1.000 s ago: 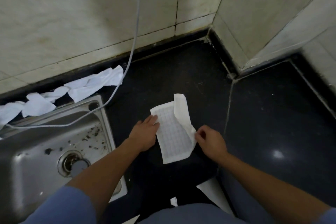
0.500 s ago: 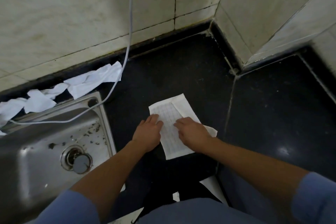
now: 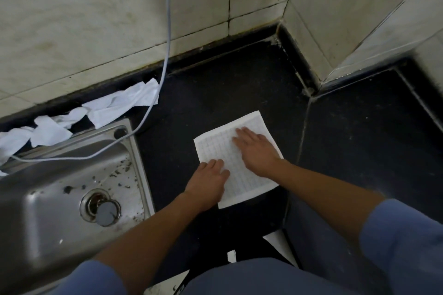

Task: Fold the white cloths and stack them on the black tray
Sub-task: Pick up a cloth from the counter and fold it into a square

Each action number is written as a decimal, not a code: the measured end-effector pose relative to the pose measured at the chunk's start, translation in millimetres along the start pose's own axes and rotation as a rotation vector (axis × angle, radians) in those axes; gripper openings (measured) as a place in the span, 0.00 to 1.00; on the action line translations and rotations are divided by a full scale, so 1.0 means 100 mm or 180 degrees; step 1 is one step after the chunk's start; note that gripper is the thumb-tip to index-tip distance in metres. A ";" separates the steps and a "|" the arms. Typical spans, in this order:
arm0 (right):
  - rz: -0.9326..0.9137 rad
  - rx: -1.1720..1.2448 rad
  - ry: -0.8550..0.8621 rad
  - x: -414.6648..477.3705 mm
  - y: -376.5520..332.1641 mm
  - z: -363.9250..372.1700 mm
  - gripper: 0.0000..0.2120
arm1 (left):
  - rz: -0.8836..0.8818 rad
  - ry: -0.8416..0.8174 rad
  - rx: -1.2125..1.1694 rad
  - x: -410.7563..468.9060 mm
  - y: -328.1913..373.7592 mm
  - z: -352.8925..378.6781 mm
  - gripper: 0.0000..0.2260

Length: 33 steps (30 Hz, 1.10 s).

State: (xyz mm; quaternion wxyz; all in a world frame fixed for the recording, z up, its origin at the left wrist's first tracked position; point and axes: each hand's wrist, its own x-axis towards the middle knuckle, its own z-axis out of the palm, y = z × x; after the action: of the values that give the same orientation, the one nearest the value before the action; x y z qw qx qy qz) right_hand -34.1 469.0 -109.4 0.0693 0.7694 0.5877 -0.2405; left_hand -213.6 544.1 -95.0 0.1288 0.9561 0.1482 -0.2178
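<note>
A white cloth with a fine grid pattern lies flat on the black counter, right of the sink. My left hand rests on its near left edge with loosely bent fingers. Flat on the cloth's right half is my right hand, fingers straight and pointing away from me. Several crumpled white cloths lie along the wall behind the sink. No black tray can be made out.
A steel sink with a drain plug fills the left. A grey cable hangs down the tiled wall and loops over the sink rim. A tiled corner column stands at the right. White scraps lie near my body.
My right hand laid the raised right flap down and slid forward over the cloth, which now lies flat. My left hand moved toward its near left edge.
</note>
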 end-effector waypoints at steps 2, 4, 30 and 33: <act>0.0266 0.0046 -0.0018 0.06 0.11 -0.02 0.28 | 0.0119 -0.0032 0.0020 -0.03 0.08 0.06 0.15; 0.0454 0.0073 -0.0100 0.03 0.20 -0.04 0.28 | 0.0112 -0.0040 0.0082 -0.08 0.05 0.11 0.15; -0.0127 0.0128 -0.0003 -1.37 0.18 0.65 0.10 | 0.0575 -0.0017 -0.0292 -0.43 0.13 0.49 0.06; 0.0150 0.0627 -0.0507 -1.37 0.26 0.51 0.09 | 0.0330 -0.0256 -0.0826 -0.53 0.02 0.45 0.07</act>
State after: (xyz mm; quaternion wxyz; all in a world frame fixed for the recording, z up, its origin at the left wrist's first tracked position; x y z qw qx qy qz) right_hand -51.4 321.8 -96.3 0.0455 0.7645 0.5357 -0.3557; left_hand -275.3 516.2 -109.9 0.2682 0.9282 0.1202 -0.2279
